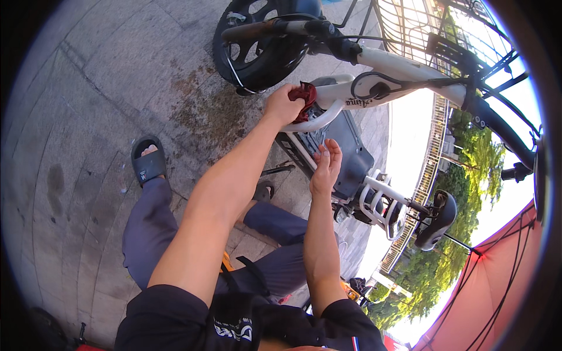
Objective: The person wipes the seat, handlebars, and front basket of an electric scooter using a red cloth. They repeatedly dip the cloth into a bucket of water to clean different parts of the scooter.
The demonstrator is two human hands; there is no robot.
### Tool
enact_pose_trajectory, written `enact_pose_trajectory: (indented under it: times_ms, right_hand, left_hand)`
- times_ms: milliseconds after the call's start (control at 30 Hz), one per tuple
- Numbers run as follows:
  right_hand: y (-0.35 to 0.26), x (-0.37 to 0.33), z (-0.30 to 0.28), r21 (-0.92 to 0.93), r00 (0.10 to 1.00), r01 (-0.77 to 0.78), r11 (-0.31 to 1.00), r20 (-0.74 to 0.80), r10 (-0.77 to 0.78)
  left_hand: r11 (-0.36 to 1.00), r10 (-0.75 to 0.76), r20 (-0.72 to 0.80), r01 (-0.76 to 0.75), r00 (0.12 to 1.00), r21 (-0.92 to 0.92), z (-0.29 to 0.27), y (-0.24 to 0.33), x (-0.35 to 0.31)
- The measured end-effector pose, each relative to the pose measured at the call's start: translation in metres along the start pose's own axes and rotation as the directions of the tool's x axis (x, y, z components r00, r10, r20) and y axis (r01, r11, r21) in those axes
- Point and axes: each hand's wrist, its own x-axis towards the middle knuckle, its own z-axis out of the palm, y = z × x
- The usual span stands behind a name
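Note:
A white and grey electric bike stands tilted across the view, its front wheel at the top. My left hand is closed on a dark red cloth, pressed to the white frame just above the curved white tube. Part of the cloth is hidden by my fingers. Over the near edge of the grey footboard is my right hand, its fingers loosely bent with nothing seen in them. Whether it touches the footboard I cannot tell.
The bike's saddle is at the right, its wire basket at the upper right. Dark wet dirt marks the stone paving. My sandalled foot is left of the bike. A red canopy fills the lower right.

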Motion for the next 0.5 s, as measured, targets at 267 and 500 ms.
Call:
enact_pose_trajectory:
  times_ms: [267,500]
  right_hand:
    - [-0.001,-0.015,-0.013,0.054,1.000,-0.019,0.998,0.002,0.019]
    - [-0.041,0.002,0.002,0.060,0.996,0.086,0.994,-0.008,-0.086]
  left_hand:
    - [0.871,0.202,0.161,-0.102,0.966,-0.480,0.026,0.073,0.010]
    - [0.921,-0.014,0.199,-0.065,0.980,0.385,0.013,0.056,-0.005]
